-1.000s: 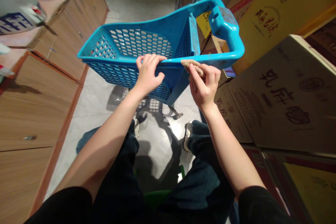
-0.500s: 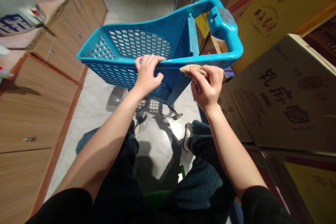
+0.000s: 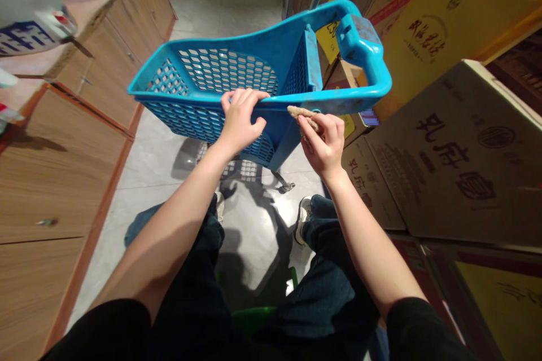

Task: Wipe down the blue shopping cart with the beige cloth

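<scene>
A blue plastic shopping cart (image 3: 280,125) with lattice sides stands in front of me, its handle end to the right. Over the near rim curl the fingers of my left hand (image 3: 240,121), gripping it with the thumb apart on the outer side. My right hand (image 3: 325,149) pinches a folded beige cloth (image 3: 301,112) against the cart's outer side, just below the rim near the handle. Part of the cloth is hidden behind my fingers. A hinged flap (image 3: 311,59) stands inside the cart close to the handle; the visible basket floor holds nothing.
Wooden cabinets (image 3: 42,175) line the left, with large water bottles (image 3: 29,5) on top. Cardboard boxes (image 3: 461,152) and a yellow bag (image 3: 449,28) crowd the right side. Between my legs, low down, is a green object (image 3: 254,318), mostly hidden. Grey tiled floor (image 3: 203,0) extends beyond the cart.
My right hand has moved left along the cart's side with the cloth, away from the handle. My left hand stays on the rim. The view has shifted slightly.
</scene>
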### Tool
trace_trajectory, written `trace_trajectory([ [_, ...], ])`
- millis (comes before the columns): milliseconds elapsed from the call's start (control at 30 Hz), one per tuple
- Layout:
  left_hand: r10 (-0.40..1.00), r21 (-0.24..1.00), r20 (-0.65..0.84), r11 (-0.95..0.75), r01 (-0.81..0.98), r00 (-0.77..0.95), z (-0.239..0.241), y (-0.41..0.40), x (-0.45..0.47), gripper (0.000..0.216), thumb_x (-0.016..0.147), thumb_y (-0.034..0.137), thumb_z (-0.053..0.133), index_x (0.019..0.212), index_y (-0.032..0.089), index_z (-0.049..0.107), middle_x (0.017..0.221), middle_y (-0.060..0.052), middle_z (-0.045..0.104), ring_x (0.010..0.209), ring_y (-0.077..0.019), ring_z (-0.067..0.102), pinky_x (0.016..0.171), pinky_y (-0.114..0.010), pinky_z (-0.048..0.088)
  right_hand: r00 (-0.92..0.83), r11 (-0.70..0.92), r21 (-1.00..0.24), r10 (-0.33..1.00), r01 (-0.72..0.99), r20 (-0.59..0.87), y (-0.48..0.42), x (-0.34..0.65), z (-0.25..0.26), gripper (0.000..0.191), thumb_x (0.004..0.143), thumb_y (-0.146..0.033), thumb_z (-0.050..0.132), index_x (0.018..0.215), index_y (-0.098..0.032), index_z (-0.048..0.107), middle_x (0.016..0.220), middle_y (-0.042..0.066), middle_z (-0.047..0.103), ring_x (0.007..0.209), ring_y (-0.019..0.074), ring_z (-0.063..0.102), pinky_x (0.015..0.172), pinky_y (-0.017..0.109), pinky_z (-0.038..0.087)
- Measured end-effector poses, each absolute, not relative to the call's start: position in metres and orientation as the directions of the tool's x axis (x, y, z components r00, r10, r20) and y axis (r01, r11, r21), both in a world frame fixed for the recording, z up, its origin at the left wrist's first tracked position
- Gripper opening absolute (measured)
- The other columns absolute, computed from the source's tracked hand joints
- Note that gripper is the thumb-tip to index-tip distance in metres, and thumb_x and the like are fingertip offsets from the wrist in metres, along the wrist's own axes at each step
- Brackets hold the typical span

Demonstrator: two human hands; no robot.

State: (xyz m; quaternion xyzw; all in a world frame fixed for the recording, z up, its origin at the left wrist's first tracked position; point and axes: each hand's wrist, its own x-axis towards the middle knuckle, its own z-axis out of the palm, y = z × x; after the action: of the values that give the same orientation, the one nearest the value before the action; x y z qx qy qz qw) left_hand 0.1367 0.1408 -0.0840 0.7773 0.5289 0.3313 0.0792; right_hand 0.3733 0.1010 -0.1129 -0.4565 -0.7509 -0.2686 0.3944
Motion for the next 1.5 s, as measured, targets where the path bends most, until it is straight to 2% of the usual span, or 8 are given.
trace_trajectory([
  [233, 0.878, 0.493, 0.425, -0.429, 0.757, 0.221, -0.082, 0.139, 0.137, 0.056, 0.079, 0.025, 0.055, 0.134, 0.028, 0.064, 0.136, -0.008, 0.071, 0.143, -0.0379, 0.054, 0.13, -0.065, 0.028, -0.223, 0.472, -0.064, 0.528, 0.879, 0.819, 0.101, 0.377, -0.114, 0.033, 0.11, -0.031, 0.053, 0.124, -0.029, 0.082, 0.116, 0.011, 0.072, 0.112, 0.0261, 0.067, 0.105, 0.047, 0.056],
  [367, 0.876, 0.482, 0.426, -0.432, 0.762, 0.227, -0.082, 0.138, 0.137, 0.052, 0.082, 0.025, 0.053, 0.133, 0.029, 0.063, 0.136, -0.007, 0.071, 0.141, -0.0361, 0.056, 0.129, -0.063, 0.03, -0.308, 0.496, -0.013, 0.561, 0.868, 0.769, 0.098, 0.375, -0.121, 0.03, 0.107, -0.025, 0.058, 0.121, -0.032, 0.083, 0.112, 0.009, 0.075, 0.107, 0.0234, 0.067, 0.101, 0.042, 0.058],
  [533, 0.877, 0.49, 0.423, -0.434, 0.756, 0.229, -0.083, 0.139, 0.138, 0.055, 0.08, 0.025, 0.054, 0.134, 0.028, 0.064, 0.138, -0.007, 0.07, 0.143, -0.0368, 0.053, 0.131, -0.064, 0.026, -0.245, 0.52, -0.064, 0.504, 0.852, 0.828, 0.098, 0.379, -0.113, 0.031, 0.107, -0.027, 0.058, 0.128, -0.031, 0.08, 0.118, 0.01, 0.072, 0.112, 0.0256, 0.068, 0.105, 0.046, 0.057],
  [667, 0.879, 0.501, 0.419, -0.434, 0.749, 0.228, -0.083, 0.139, 0.138, 0.058, 0.079, 0.024, 0.055, 0.136, 0.028, 0.064, 0.138, -0.007, 0.07, 0.143, -0.0374, 0.053, 0.131, -0.064, 0.025, -0.188, 0.558, -0.118, 0.459, 0.821, 0.868, 0.099, 0.376, -0.112, 0.031, 0.109, -0.029, 0.053, 0.123, -0.028, 0.081, 0.117, 0.01, 0.07, 0.111, 0.0242, 0.07, 0.096, 0.043, 0.062],
  [867, 0.872, 0.463, 0.425, -0.439, 0.77, 0.242, -0.083, 0.14, 0.136, 0.057, 0.081, 0.023, 0.054, 0.137, 0.029, 0.063, 0.139, -0.006, 0.07, 0.143, -0.0368, 0.054, 0.129, -0.064, 0.029, -0.179, 0.568, -0.164, 0.499, 0.806, 0.848, 0.099, 0.376, -0.114, 0.032, 0.108, -0.03, 0.053, 0.126, -0.029, 0.08, 0.124, 0.012, 0.068, 0.118, 0.0272, 0.07, 0.103, 0.049, 0.06],
  [1033, 0.868, 0.451, 0.424, -0.45, 0.771, 0.259, -0.086, 0.139, 0.135, 0.066, 0.078, 0.023, 0.056, 0.144, 0.029, 0.06, 0.143, -0.007, 0.068, 0.146, -0.0389, 0.051, 0.131, -0.066, 0.025, -0.165, 0.557, -0.139, 0.461, 0.819, 0.872, 0.099, 0.385, -0.113, 0.03, 0.109, -0.031, 0.055, 0.126, -0.03, 0.079, 0.113, 0.009, 0.066, 0.105, 0.0232, 0.07, 0.093, 0.041, 0.06],
  [1233, 0.851, 0.314, 0.382, -0.486, 0.816, 0.361, -0.084, 0.135, 0.136, 0.078, 0.083, 0.022, 0.055, 0.16, 0.025, 0.046, 0.156, -0.01, 0.059, 0.148, -0.0399, 0.048, 0.132, -0.064, 0.025, -0.146, 0.469, -0.154, 0.542, 0.87, 0.828, 0.099, 0.391, -0.111, 0.028, 0.108, -0.037, 0.059, 0.124, -0.031, 0.081, 0.112, 0.008, 0.065, 0.109, 0.0245, 0.068, 0.1, 0.044, 0.059],
  [1500, 0.843, 0.295, 0.375, -0.503, 0.812, 0.386, -0.084, 0.138, 0.136, 0.079, 0.086, 0.021, 0.055, 0.164, 0.025, 0.042, 0.159, -0.011, 0.056, 0.15, -0.0395, 0.047, 0.133, -0.064, 0.024, -0.171, 0.397, -0.196, 0.719, 0.897, 0.674, 0.093, 0.392, -0.123, 0.048, 0.103, -0.033, 0.06, 0.149, -0.024, 0.07, 0.132, 0.018, 0.058, 0.123, 0.0349, 0.068, 0.105, 0.053, 0.059],
])
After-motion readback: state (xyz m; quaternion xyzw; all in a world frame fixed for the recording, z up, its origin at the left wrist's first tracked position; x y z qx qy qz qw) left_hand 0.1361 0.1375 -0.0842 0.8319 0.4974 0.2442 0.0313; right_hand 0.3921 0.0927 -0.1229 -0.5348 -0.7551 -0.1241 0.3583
